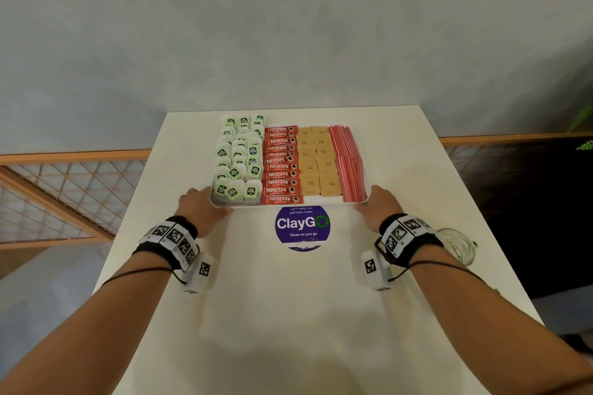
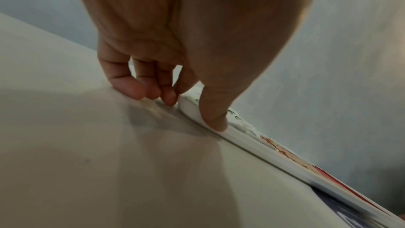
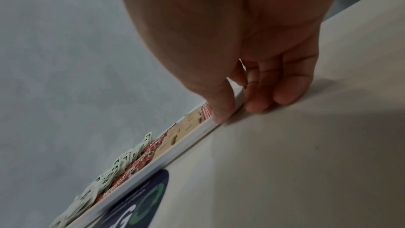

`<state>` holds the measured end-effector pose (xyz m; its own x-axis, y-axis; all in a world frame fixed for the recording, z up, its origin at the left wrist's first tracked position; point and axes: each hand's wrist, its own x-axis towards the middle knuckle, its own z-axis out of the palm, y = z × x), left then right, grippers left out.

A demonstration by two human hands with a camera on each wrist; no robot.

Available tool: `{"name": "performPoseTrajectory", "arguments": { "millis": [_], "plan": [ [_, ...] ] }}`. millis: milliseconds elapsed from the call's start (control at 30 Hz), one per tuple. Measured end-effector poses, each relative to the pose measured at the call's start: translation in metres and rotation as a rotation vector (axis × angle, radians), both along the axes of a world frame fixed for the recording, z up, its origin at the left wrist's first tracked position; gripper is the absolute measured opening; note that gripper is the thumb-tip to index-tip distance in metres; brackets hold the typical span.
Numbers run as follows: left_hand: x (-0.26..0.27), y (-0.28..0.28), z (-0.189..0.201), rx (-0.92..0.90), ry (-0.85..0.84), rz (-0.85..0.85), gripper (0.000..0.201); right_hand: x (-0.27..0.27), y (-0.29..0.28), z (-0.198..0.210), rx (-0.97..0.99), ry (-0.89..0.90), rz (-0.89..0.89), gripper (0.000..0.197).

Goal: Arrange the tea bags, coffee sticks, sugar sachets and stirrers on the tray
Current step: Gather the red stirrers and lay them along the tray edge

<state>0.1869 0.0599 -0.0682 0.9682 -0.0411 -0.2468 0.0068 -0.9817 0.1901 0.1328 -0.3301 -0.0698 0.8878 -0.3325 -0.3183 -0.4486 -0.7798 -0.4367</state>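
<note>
A white tray [image 1: 321, 201] lies on the white table, filled in four columns: green-tagged tea bags [image 1: 239, 157] at the left, red Nescafe coffee sticks [image 1: 280, 163], brown sugar sachets [image 1: 317, 160], and red stirrers [image 1: 348, 163] at the right. My left hand [image 1: 215, 204] grips the tray's near-left corner. Its thumb [image 2: 213, 120] presses the front rim [image 2: 252, 143] while its curled fingers [image 2: 136, 91] sit at the side. My right hand [image 1: 369, 202] holds the near-right corner likewise, thumb [image 3: 221, 113] on the rim [image 3: 188, 145] and fingers [image 3: 285, 96] beside it.
A round purple ClayGo sticker [image 1: 302, 224] lies on the table just in front of the tray. A clear glass [image 1: 459, 245] stands near the table's right edge, behind my right wrist. A wooden mesh railing [image 1: 64, 196] runs to the left, below table level.
</note>
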Motion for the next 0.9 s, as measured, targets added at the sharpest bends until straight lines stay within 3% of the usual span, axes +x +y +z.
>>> {"name": "performPoseTrajectory", "arguments": {
  "millis": [200, 400, 900],
  "plan": [
    [0.019, 0.004, -0.019, -0.065, 0.069, 0.054, 0.056, 0.004, -0.002, 0.003, 0.028, -0.009, -0.072, 0.03],
    [0.017, -0.006, -0.004, -0.114, 0.078, 0.051, 0.038, 0.005, -0.001, 0.006, 0.013, -0.008, -0.057, 0.032],
    [0.019, -0.015, 0.005, -0.094, 0.118, 0.083, 0.047, 0.005, -0.001, 0.014, -0.02, 0.004, -0.026, 0.028]
  ]
}}
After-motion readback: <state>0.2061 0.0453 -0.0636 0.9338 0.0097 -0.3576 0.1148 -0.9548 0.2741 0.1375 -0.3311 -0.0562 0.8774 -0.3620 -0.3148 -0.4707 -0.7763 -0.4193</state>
